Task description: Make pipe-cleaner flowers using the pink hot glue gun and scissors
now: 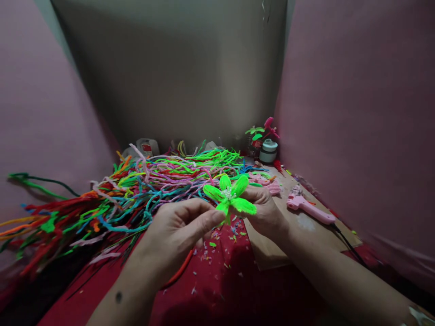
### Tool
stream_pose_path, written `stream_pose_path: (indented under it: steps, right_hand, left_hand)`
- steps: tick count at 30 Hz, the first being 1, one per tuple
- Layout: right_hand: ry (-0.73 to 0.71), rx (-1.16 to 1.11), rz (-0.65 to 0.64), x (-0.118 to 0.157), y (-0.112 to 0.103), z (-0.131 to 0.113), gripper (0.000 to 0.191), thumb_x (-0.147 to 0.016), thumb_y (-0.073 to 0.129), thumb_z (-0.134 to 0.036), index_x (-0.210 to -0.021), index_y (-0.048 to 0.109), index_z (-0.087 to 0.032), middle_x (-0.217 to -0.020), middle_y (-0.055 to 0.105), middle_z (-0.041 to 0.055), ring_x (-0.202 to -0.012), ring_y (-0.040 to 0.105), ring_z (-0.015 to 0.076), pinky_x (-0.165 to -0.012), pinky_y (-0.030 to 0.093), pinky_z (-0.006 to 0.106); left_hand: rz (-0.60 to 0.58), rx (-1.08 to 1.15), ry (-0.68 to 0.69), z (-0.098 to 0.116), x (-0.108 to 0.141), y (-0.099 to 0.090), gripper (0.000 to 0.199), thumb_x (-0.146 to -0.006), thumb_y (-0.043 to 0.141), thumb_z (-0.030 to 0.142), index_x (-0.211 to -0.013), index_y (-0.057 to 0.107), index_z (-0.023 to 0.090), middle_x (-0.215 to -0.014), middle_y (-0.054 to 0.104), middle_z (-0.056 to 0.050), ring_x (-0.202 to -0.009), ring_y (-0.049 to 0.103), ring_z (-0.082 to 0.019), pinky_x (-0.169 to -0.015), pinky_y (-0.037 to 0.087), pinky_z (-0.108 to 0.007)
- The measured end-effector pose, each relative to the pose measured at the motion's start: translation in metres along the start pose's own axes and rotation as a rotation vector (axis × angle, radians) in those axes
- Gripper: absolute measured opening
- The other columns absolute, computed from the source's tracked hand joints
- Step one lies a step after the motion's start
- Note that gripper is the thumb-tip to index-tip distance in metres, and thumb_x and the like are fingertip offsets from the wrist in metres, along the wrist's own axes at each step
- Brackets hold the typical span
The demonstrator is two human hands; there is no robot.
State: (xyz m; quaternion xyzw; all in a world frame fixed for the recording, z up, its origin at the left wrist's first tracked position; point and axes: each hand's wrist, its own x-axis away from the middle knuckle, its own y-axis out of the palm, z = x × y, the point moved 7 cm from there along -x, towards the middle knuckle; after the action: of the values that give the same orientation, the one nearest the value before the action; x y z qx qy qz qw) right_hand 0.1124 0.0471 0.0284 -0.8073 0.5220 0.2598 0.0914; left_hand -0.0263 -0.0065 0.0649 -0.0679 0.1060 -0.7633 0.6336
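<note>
A bright green pipe-cleaner flower (243, 206) with several petals and a cluster of small white beads or stamens at its centre is held up in front of me, facing my view. My left hand (190, 226) pinches it from the lower left, thumb against a lower petal. From the right, my right hand (263, 210) grips it behind the right-hand petals; those fingertips are partly hidden by the flower. A red cord-like strand (180, 271) hangs or lies below my left hand.
A large heap of coloured pipe cleaners (170, 181) spreads behind and left. To the right, a pink glue gun (311, 208) with a black cable rests on a brown board (272, 253). A jar (268, 151) stands at the back. Scraps dot the red cloth (210, 299).
</note>
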Motion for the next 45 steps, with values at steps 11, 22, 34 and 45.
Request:
stream_pose_path:
  steps: [11, 22, 34, 45]
  right_hand:
    - [0.155, -0.264, 0.149, 0.000, 0.001, 0.019, 0.013, -0.065, 0.076, -0.028, -0.068, 0.067, -0.019, -0.062, 0.055, -0.0031, -0.055, 0.041, 0.0085, -0.053, 0.035, 0.024]
    - [0.190, -0.230, 0.262, 0.001, -0.002, 0.023, 0.010, -0.070, 0.072, -0.028, -0.071, 0.067, -0.019, -0.050, 0.042, -0.0044, -0.052, 0.036, 0.0108, -0.051, 0.029, 0.026]
    - [0.116, -0.068, 0.161, 0.003, 0.009, -0.001, 0.019, -0.066, 0.076, -0.034, -0.064, 0.066, -0.018, -0.063, 0.055, -0.0025, -0.061, 0.046, 0.0101, -0.061, 0.038, 0.025]
    - [0.045, -0.160, 0.072, 0.002, 0.011, -0.003, 0.012, -0.063, 0.079, -0.026, -0.073, 0.074, -0.025, -0.070, 0.061, -0.0018, -0.066, 0.050, 0.0111, -0.067, 0.044, 0.027]
  left_hand:
    - [0.026, 0.143, 0.053, -0.019, -0.024, 0.009, 0.023, -0.076, 0.063, 0.034, -0.063, 0.060, 0.016, -0.052, 0.048, 0.004, -0.046, 0.040, -0.007, -0.046, 0.031, -0.020]
    - [0.176, -0.112, 0.232, -0.023, -0.026, 0.030, 0.020, -0.079, 0.061, 0.028, -0.097, 0.064, 0.020, -0.090, 0.067, -0.005, -0.083, 0.059, -0.018, -0.077, 0.044, -0.029]
    - [0.418, -0.342, 0.575, -0.021, -0.013, 0.018, 0.017, -0.083, 0.053, 0.020, -0.087, 0.069, 0.018, -0.069, 0.064, -0.001, -0.064, 0.057, -0.014, -0.063, 0.044, -0.023]
    - [0.350, 0.112, 0.285, -0.051, -0.011, 0.012, 0.017, -0.080, 0.061, 0.032, -0.072, 0.068, 0.019, -0.063, 0.054, 0.001, -0.059, 0.046, -0.012, -0.058, 0.040, -0.024]
